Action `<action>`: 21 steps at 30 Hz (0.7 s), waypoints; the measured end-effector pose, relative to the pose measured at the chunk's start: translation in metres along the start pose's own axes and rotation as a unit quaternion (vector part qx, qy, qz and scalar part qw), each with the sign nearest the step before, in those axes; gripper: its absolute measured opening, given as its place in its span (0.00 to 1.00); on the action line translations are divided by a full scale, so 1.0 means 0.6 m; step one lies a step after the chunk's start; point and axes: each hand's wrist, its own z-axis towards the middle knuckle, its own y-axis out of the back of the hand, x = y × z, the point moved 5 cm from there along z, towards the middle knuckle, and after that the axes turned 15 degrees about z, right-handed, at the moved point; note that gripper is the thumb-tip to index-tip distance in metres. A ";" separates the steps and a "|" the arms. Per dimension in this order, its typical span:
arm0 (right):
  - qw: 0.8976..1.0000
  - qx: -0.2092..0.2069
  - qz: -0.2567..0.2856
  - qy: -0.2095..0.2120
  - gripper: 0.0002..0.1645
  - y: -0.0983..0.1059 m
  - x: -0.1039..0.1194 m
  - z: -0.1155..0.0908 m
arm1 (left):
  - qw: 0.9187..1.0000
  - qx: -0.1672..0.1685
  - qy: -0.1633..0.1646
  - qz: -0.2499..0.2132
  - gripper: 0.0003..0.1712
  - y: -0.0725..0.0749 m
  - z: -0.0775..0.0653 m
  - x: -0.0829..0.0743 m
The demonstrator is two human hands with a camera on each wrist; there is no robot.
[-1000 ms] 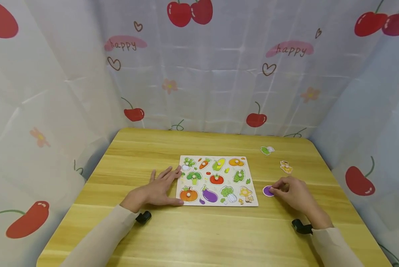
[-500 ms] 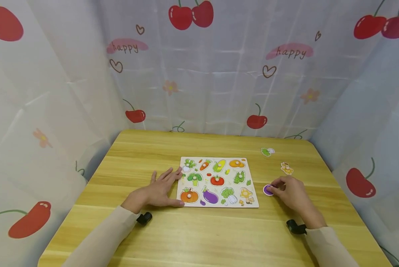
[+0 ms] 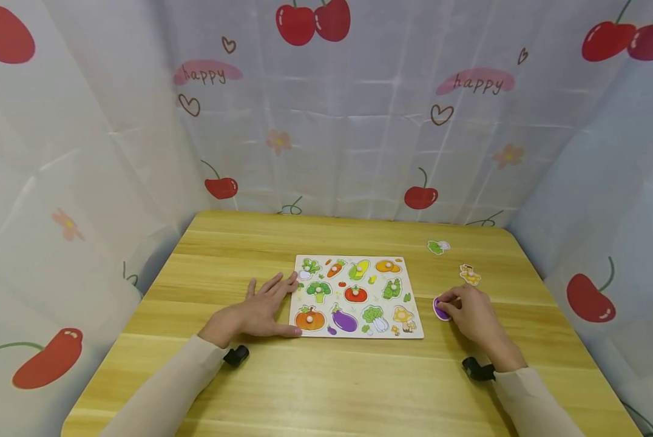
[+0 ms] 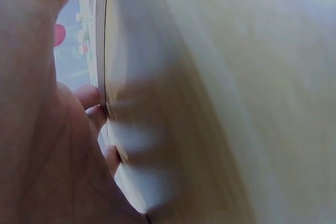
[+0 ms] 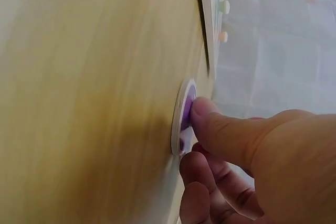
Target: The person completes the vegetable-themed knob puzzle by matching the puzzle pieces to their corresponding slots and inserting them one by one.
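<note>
A pale vegetable puzzle board (image 3: 326,308) lies on the wooden table, several of its pieces with round knobs seated in it. My left hand (image 3: 258,311) is spread flat at the board's left edge, its thumb and fingertips touching it. Right of the board, my right hand (image 3: 476,312) pinches a purple eggplant puzzle piece (image 3: 440,309) between thumb and fingers. In the right wrist view the eggplant piece (image 5: 182,114) is close over the table, its knob hidden by the thumb. The eggplant, cabbage and mushroom spots in the board's front row show printed pictures without knobs.
Beyond my right hand lie two loose puzzle pieces, a mushroom piece (image 3: 470,275) and, farther back, a green and white cabbage piece (image 3: 438,247). The wooden table (image 3: 326,388) is walled by a white curtain (image 3: 348,164) printed with cherries.
My right hand has shifted slightly left, and the eggplant piece in its pinch has turned a little. The left hand and the board stay where they were.
</note>
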 end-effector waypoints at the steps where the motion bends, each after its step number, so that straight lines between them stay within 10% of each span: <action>1: 1.000 -0.002 -0.001 0.000 0.03 0.000 0.000 0.000 | 1.000 0.001 0.000 0.001 0.73 0.000 0.000 0.000; 21: 0.999 -0.033 -0.014 -0.003 0.08 -0.004 -0.001 -0.002 | 1.000 0.003 0.001 0.000 0.73 -0.001 0.000 0.002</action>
